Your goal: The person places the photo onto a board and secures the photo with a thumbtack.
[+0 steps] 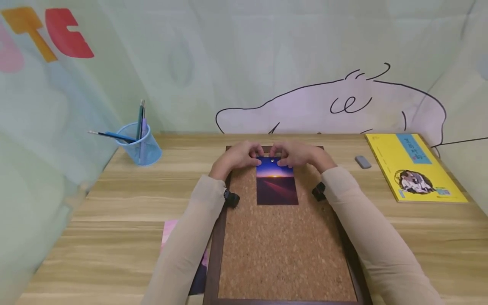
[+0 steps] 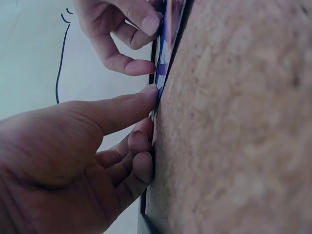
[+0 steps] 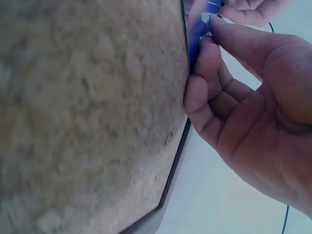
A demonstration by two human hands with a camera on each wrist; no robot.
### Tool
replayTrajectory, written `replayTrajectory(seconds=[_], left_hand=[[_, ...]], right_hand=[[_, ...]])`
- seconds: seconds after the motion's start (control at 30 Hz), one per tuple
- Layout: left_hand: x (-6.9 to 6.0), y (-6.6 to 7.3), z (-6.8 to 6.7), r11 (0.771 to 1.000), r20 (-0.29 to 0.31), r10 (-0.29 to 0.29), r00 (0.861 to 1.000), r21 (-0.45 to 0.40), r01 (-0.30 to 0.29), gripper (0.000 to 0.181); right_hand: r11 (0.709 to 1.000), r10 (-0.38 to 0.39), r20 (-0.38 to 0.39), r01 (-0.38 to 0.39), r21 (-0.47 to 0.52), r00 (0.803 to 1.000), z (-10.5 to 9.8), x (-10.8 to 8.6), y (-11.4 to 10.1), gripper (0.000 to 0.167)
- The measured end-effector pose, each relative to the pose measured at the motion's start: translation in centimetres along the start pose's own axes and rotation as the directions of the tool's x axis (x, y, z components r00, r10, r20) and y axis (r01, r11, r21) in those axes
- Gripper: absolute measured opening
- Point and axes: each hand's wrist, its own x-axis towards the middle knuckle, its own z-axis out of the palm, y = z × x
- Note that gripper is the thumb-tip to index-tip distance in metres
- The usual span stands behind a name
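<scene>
A photo (image 1: pixel 277 190) of a sunset over dark ground lies on the upper part of a framed cork board (image 1: pixel 284 250). A small shiny pin head (image 1: pixel 272 160) shows near its top edge. My left hand (image 1: pixel 242 155) pinches the photo's top left corner between thumb and fingers. On the other side my right hand (image 1: pixel 295 153) holds the top edge, thumb on the picture's face. In the left wrist view the left hand's thumb (image 2: pixel 129 108) meets the photo's edge. The right wrist view shows the right hand's curled fingers (image 3: pixel 197 95) against the cork.
Another picture (image 1: pixel 198 281), pink and dark, lies partly under the left forearm and beside the board. A blue mesh cup (image 1: pixel 150 148) of pencils stands at back left. To the right are a grey eraser (image 1: pixel 362 162) and a yellow book (image 1: pixel 389 169).
</scene>
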Motion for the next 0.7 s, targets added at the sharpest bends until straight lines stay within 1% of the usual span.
replayTrajectory(seconds=[0.13, 0.27, 0.33, 0.4, 0.5, 0.63, 0.7], left_hand=[[-0.2, 0.0, -0.1, 1.000, 0.003, 0.021, 1.000, 0.000, -0.021, 0.024], [-0.5, -0.5, -0.2, 0.999, 0.038, 0.046, 0.998, -0.029, -0.045, 0.029], [-0.8, -0.6, -0.3, 0.998, 0.058, 0.047, 0.997, -0.050, -0.044, 0.032], [-1.2, -0.5, -0.5, 0.998, 0.078, 0.040, 0.996, -0.053, -0.036, 0.036], [-1.5, -0.2, -0.8, 1.000, 0.116, 0.018, 0.993, -0.010, -0.017, 0.044], [-1.9, 0.5, -1.2, 0.994, 0.183, -0.024, 0.983, 0.114, 0.003, 0.059], [-2.2, 0.8, -1.4, 0.984, 0.216, -0.033, 0.976, 0.181, -0.007, 0.066]], right_hand=[[1.000, -0.017, 0.013, 0.017, -0.003, 1.000, -0.1, -0.7, 0.1, 0.032], [1.000, -0.005, 0.009, 0.005, 0.006, 1.000, 0.3, -1.4, 0.4, 0.032], [1.000, 0.004, 0.005, -0.004, 0.008, 1.000, 0.5, -1.7, 0.5, 0.032], [1.000, 0.012, -0.002, -0.012, -0.004, 1.000, 0.7, -1.9, 0.6, 0.032], [0.999, 0.028, -0.008, -0.028, -0.036, 1.000, 0.7, -2.4, 0.7, 0.034], [0.995, 0.059, 0.001, -0.059, -0.077, 0.998, 0.5, -3.1, 0.7, 0.040], [0.993, 0.079, -0.001, -0.079, -0.087, 0.997, 0.4, -3.4, 0.6, 0.042]])
